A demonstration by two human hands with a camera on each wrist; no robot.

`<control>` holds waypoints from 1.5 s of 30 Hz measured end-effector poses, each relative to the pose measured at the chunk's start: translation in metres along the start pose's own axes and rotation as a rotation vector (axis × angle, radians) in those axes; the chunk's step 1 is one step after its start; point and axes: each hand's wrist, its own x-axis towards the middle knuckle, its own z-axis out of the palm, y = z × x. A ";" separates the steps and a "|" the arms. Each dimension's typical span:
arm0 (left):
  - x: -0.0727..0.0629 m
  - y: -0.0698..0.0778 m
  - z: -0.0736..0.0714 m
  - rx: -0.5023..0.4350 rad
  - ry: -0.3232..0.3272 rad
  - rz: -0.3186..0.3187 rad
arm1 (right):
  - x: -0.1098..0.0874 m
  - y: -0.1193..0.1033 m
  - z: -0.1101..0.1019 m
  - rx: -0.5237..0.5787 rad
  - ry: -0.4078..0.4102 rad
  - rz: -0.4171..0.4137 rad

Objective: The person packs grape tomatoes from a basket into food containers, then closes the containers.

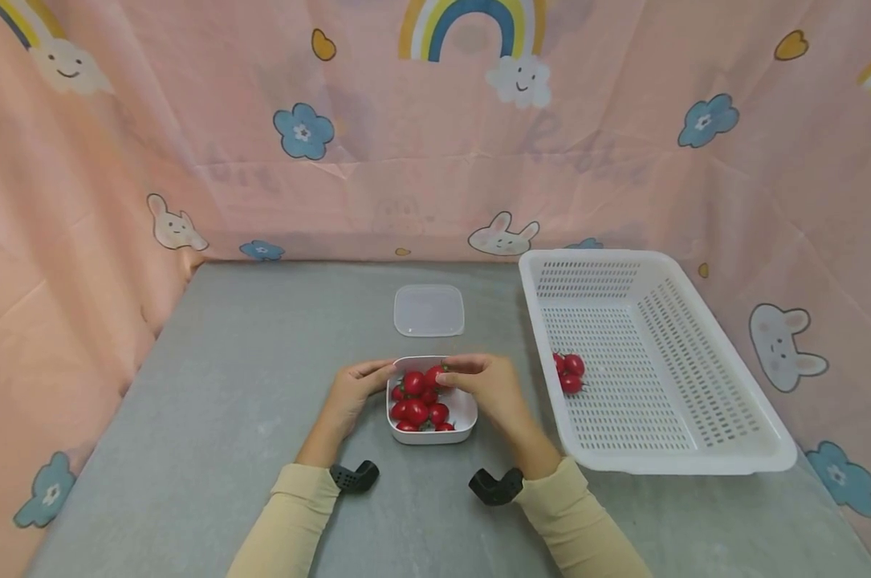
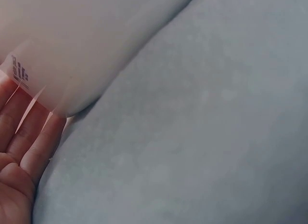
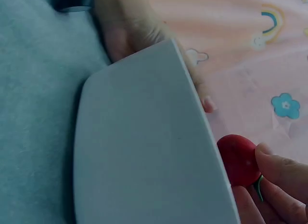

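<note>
A small white container (image 1: 424, 438) stands on the table, holding several red cherry tomatoes (image 1: 417, 412) with green stems. At its left side is my left hand (image 1: 352, 395); its fairly straight fingers (image 2: 41, 137) rest against the container's outer wall. Over the far right part of the container, my right hand (image 1: 489, 387) pinches one cherry tomato (image 3: 239, 159) between thumb and fingertips, beside the rim in the right wrist view. A green stem hangs below that tomato. Whether it touches the ones beneath cannot be told.
A large white slotted basket (image 1: 666, 401) stands to the right, with several tomatoes (image 1: 571, 385) by its left wall. Behind the container lies a translucent lid (image 1: 429, 311). Pink printed cloth (image 1: 377, 193) hangs around the grey table (image 1: 262, 361).
</note>
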 end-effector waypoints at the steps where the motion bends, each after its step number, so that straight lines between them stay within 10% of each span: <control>1: 0.000 0.000 0.000 -0.003 0.002 -0.002 | -0.001 0.001 0.000 -0.005 -0.006 -0.003; 18: -0.001 -0.001 0.001 -0.009 0.022 0.001 | -0.005 -0.005 0.007 -0.425 -0.106 -0.094; 45: 0.000 0.000 0.001 0.006 0.014 -0.004 | -0.024 -0.059 -0.061 -0.224 0.055 -0.096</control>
